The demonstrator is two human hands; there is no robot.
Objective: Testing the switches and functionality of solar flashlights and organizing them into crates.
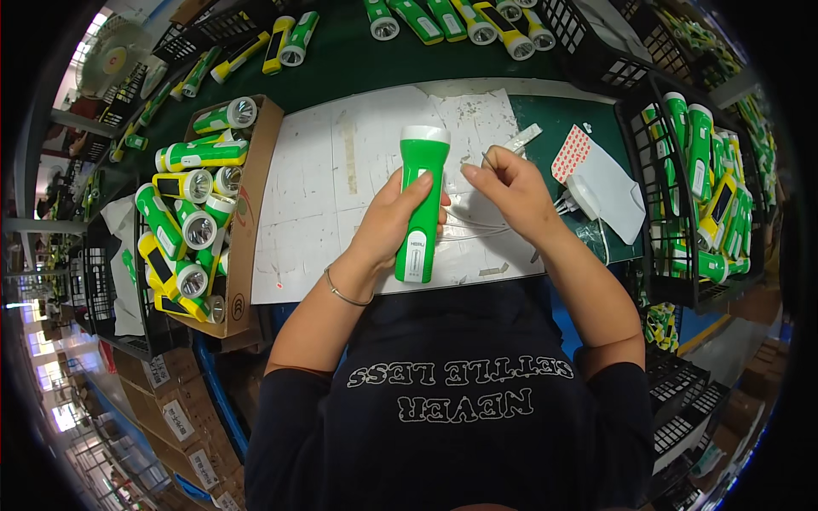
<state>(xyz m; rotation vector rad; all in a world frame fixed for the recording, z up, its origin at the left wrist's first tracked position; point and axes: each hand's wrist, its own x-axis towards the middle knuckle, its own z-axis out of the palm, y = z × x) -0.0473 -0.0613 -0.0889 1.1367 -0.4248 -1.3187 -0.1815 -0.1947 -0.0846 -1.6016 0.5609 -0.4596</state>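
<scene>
My left hand point(390, 217) is wrapped round a green flashlight point(419, 209) with a white head. It stands nearly upright in the picture, head toward the far side, with a white label low on its body. To its right, my right hand point(511, 187) is closed in a pinch, apart from the flashlight. Whatever sits between its fingertips is too small to make out. Beneath both hands lies a worn white board point(315, 196). A thin white cable point(469, 226) crosses it under my right hand. Beside my right forearm rests a white plug adapter point(583, 198).
A cardboard box point(260, 183) full of green and yellow flashlights stands at left. On the right is a black crate point(652, 204) with more. Several flashlights point(443, 19) lie along the far green table point(341, 64). A sheet with red stickers point(576, 153) lies near the adapter.
</scene>
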